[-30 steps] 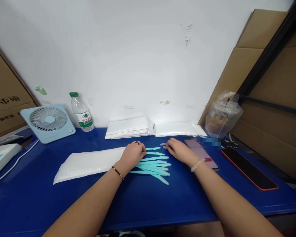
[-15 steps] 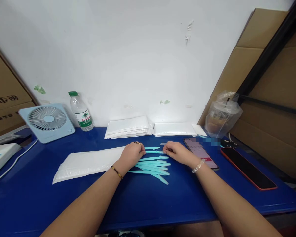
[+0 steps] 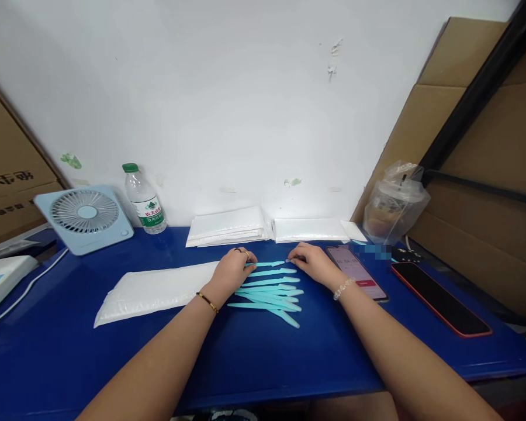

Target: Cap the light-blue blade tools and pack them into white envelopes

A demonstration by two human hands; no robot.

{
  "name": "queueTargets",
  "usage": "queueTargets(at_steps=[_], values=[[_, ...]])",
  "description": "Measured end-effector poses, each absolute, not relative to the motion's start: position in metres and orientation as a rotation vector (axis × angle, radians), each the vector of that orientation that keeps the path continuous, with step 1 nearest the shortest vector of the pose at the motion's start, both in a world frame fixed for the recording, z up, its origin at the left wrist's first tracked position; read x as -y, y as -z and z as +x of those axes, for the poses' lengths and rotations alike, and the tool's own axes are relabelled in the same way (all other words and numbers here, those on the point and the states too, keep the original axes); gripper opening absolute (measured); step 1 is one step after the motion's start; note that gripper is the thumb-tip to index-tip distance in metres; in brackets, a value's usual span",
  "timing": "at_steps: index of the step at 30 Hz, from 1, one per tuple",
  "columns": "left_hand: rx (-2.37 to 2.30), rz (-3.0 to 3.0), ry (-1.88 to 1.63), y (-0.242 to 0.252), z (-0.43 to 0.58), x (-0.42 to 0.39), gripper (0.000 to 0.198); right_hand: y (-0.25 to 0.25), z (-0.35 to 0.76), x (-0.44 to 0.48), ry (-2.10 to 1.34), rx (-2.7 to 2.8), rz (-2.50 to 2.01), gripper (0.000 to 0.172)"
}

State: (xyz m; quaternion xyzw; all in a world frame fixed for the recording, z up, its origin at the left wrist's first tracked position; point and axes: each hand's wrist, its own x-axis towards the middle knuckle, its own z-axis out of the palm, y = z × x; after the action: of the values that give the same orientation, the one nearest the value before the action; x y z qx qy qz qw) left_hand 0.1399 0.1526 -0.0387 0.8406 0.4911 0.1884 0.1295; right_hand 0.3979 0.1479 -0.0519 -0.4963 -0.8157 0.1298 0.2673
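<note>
Several light-teal plastic strips lie side by side on the blue table, just in front of me. My left hand, with rings and a dark bracelet, has its fingers curled and pinches the left end of the farthest teal strip. From the other side, my right hand, wearing a bead bracelet, pinches that strip's right end. A flat white padded envelope lies to the left, and my left hand rests on its right end.
Two stacks of white envelopes lie at the wall. A small fan and a water bottle stand back left. Two phones and a bagged drink cup are at right. Cardboard boxes flank both sides.
Both hands have shifted a little away from me, from the second strip to the farthest one. My fingertips now meet that strip's two ends.
</note>
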Motion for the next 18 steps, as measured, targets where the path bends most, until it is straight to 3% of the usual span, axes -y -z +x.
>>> queueTargets(at_steps=[18], values=[[-1.397, 2.418, -0.486, 0.039, 0.141, -0.157, 0.018, 0.047, 0.376, -0.136, -0.600, 2.154, -1.256, 0.018]])
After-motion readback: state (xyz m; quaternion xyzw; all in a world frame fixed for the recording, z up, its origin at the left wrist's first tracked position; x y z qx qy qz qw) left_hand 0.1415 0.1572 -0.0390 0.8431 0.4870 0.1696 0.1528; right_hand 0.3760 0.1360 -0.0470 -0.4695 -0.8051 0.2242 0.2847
